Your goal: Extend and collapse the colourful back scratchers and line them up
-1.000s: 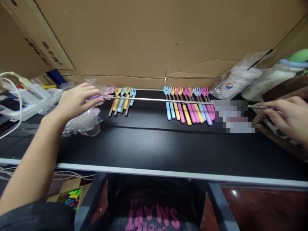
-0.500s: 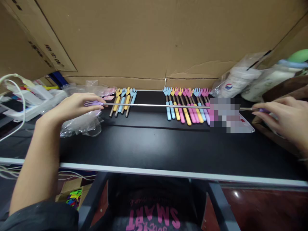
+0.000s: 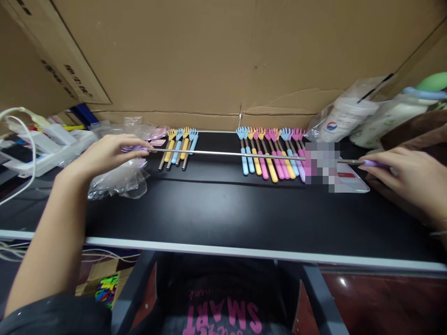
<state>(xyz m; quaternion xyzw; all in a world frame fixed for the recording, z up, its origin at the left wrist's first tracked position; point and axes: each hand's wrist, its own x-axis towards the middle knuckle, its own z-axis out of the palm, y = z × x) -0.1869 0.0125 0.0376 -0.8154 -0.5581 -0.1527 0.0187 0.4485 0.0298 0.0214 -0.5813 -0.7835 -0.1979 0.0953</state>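
A telescopic back scratcher (image 3: pixel 223 154) with a thin metal rod is stretched out long between my two hands, above the black table. My left hand (image 3: pixel 110 152) is closed around its purple claw end, partly hidden by the fingers. At the other end my right hand (image 3: pixel 408 174) grips the purple handle. Behind the rod, a row of back scratchers (image 3: pixel 260 158) in blue, yellow, pink and purple lies side by side at centre right. A smaller group of yellow and blue back scratchers (image 3: pixel 178 148) lies at centre left.
Clear plastic bags (image 3: pixel 118 181) lie under my left hand, beside a white power strip (image 3: pixel 49 149). At the right are a bagged white cup (image 3: pixel 344 118), a bottle (image 3: pixel 391 116) and a flat clear pack (image 3: pixel 352 180). Cardboard (image 3: pixel 209 60) stands along the back.
My right hand has shifted slightly left and its fingers sit differently, with more of the purple handle showing. My left hand stays at the claw end.
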